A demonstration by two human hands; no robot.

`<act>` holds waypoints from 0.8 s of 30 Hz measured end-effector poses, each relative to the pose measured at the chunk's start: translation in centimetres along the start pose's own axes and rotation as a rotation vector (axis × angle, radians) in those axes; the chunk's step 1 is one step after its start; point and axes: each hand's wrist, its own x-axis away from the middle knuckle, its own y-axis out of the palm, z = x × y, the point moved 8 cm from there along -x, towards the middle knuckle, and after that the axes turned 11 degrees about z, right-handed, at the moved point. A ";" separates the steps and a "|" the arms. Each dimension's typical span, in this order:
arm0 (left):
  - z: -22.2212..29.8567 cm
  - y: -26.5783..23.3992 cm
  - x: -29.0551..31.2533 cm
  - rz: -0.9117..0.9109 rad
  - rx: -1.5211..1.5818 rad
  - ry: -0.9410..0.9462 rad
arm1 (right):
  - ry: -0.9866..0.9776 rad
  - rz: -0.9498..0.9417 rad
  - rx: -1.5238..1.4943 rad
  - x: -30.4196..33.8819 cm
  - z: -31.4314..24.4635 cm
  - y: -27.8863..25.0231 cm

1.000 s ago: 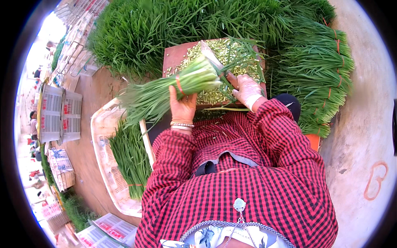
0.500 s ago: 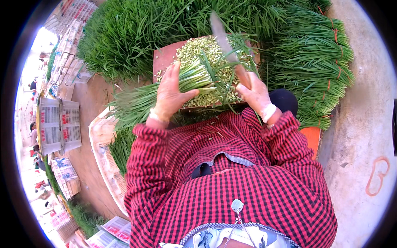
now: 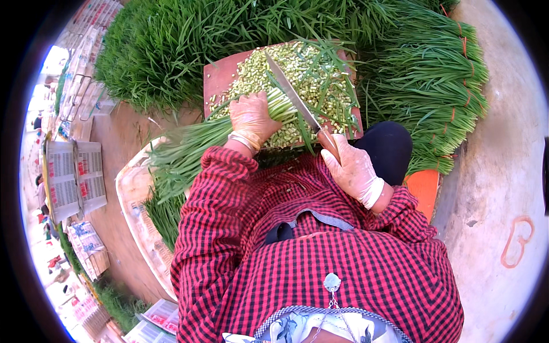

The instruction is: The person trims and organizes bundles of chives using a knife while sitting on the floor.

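Observation:
My gloved left hand (image 3: 253, 119) wraps round a bunch of garlic chives (image 3: 197, 136), whose pale stem ends point right across a reddish board (image 3: 217, 80). In my gloved right hand (image 3: 351, 171) is a knife (image 3: 294, 97), gripped by its wooden handle. Its blade slants up and left, at the stem ends just right of my left hand. Chopped pale stem pieces (image 3: 260, 68) cover much of the board, with loose green leaves (image 3: 334, 86) among them on the right side.
Loose green chives (image 3: 171, 51) are heaped beyond the board. Tied bunches (image 3: 429, 86) are stacked at the right, above an orange panel (image 3: 422, 191). A white crate (image 3: 140, 211) with more chives stands left of my lap. Further left are white plastic baskets (image 3: 63, 177).
The knife has come down and left from its raised position to the stem ends. My left hand has closed over the bunch, its fingers now curled. My right hand is lower.

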 end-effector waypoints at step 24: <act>0.3 0.9 0.8 0.055 0.149 -0.085 | 0.116 -0.291 0.306 -8.8 2.7 10.7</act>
